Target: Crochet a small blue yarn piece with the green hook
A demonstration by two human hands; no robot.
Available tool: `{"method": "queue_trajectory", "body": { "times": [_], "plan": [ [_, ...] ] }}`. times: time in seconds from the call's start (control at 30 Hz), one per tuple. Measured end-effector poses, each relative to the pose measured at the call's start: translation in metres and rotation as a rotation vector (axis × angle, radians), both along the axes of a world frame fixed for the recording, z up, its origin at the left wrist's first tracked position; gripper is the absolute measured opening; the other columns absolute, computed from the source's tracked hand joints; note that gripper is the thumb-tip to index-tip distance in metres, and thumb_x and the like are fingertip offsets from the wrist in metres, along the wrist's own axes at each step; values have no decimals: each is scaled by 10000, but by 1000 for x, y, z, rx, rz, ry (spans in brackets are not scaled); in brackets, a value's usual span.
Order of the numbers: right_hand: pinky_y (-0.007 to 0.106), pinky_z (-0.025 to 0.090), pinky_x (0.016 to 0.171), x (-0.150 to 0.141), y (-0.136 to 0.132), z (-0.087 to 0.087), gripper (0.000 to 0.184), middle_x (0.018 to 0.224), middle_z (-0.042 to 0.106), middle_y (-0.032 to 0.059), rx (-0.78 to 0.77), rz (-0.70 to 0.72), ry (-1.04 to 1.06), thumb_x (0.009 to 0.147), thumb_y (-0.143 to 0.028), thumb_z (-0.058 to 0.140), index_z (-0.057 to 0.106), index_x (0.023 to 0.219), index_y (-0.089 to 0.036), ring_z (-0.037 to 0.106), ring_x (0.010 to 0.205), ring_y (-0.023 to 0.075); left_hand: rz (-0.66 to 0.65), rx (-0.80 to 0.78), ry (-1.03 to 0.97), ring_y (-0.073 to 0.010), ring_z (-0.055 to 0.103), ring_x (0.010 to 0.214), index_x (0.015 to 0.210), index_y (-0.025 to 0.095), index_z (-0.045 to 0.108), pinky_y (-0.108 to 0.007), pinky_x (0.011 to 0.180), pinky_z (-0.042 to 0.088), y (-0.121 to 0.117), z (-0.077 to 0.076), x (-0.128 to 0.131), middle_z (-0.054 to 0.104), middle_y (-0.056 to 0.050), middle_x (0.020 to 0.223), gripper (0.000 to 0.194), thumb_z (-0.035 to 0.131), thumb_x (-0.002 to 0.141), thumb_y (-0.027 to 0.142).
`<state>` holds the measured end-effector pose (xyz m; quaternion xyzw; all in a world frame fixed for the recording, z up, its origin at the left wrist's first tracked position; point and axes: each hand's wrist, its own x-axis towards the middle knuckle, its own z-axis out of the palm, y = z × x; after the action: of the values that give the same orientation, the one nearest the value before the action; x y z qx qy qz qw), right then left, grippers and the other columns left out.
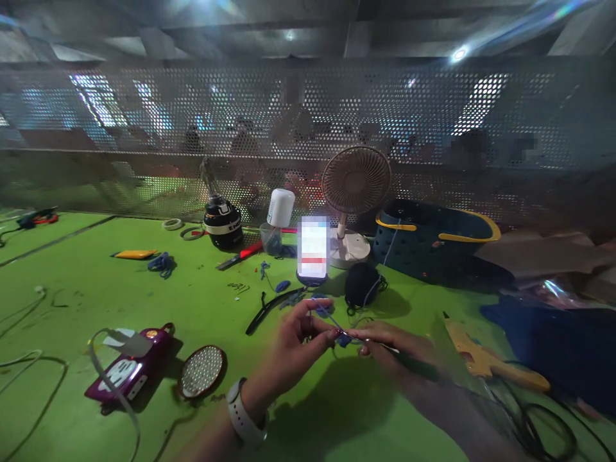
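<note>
Blue yarn piece [343,341], held between both hands above the green table [187,308]. Thumb and fingertips of the left hand [302,337] pinch it, a strand [333,317] rising to the index finger; right-hand fingers [373,335] close around a thin rod [385,348]. Beyond lies a dark yarn ball [360,284].

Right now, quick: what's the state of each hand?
Left hand: closed, pinching a small blue yarn piece, a yarn strand at its raised index finger.
Right hand: closed, holding a slim tool.
</note>
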<state>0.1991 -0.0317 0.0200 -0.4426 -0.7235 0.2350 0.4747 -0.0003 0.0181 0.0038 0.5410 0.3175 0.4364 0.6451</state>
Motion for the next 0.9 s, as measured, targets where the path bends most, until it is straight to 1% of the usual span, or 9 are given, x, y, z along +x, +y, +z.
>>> {"method": "queue_trajectory", "body": {
  "times": [0.13, 0.23, 0.27, 0.3, 0.33, 0.47, 0.53, 0.77, 0.9],
  "plan": [
    [285, 625, 719, 0, 0, 3, 257, 1009, 789, -3, 148, 16, -134, 938, -243, 568, 716, 1121, -346, 749, 899, 188, 8, -96, -106, -146, 686, 706, 1168, 132, 569, -300, 723, 537, 2, -10, 2, 746, -31, 742, 504, 810, 743, 257],
    [342, 627, 728, 2, 11, -5, 261, 1023, 792, 26, 267, 11, -366, 962, -297, 520, 698, 1151, -313, 742, 925, 234, 29, -134, -129, -149, 695, 702, 1160, 126, 563, -303, 733, 542, 3, -12, 4, 752, -30, 719, 539, 832, 717, 277],
    [365, 621, 762, 3, 16, -10, 254, 1007, 796, 36, 282, 47, -470, 972, -291, 499, 713, 1108, -302, 748, 880, 237, 36, -143, -119, -154, 700, 712, 1152, 124, 562, -309, 746, 541, 3, -12, 5, 755, -33, 721, 542, 835, 711, 282],
    [335, 621, 703, 3, 20, -17, 242, 875, 810, 9, 369, 144, -535, 973, -283, 497, 736, 994, -315, 740, 672, 196, 45, -150, -101, -160, 703, 721, 1140, 124, 562, -315, 753, 540, 3, -10, 5, 756, -35, 724, 538, 837, 705, 283],
    [332, 617, 718, 3, 23, -23, 226, 828, 809, -10, 372, 165, -557, 966, -266, 518, 736, 942, -321, 712, 581, 171, 57, -153, -77, -165, 705, 721, 1124, 126, 564, -319, 750, 537, 2, -9, 6, 756, -36, 724, 527, 837, 701, 279],
    [444, 527, 975, -1, 19, -40, 283, 1134, 762, 66, 510, 21, -592, 972, -133, 477, 637, 1181, -237, 734, 845, 177, 150, -109, 48, -162, 678, 651, 1059, 144, 575, -283, 646, 496, -1, -3, 9, 728, -5, 671, 449, 822, 689, 201],
    [455, 500, 1000, -4, 11, -39, 314, 1136, 758, 93, 584, -19, -607, 980, -101, 437, 606, 1225, -203, 722, 897, 181, 169, -77, 77, -150, 654, 628, 1058, 147, 575, -260, 607, 465, -3, -1, 11, 705, 13, 643, 433, 808, 693, 165],
    [475, 427, 1053, -4, -3, -32, 379, 1094, 769, 101, 614, -101, -591, 982, -91, 412, 562, 1313, -198, 715, 929, 198, 26, -237, -209, -130, 662, 714, 1151, 157, 549, -277, 744, 503, -11, -8, 15, 696, 26, 701, 509, 821, 724, 202],
    [464, 389, 1093, 3, -1, -34, 363, 1103, 772, 69, 599, -37, -513, 961, -124, 510, 551, 1306, -229, 712, 992, 190, -68, -309, -255, -132, 667, 692, 1218, 142, 563, -277, 739, 489, -9, -10, 12, 700, 17, 706, 593, 847, 700, 190]
  ]
}}
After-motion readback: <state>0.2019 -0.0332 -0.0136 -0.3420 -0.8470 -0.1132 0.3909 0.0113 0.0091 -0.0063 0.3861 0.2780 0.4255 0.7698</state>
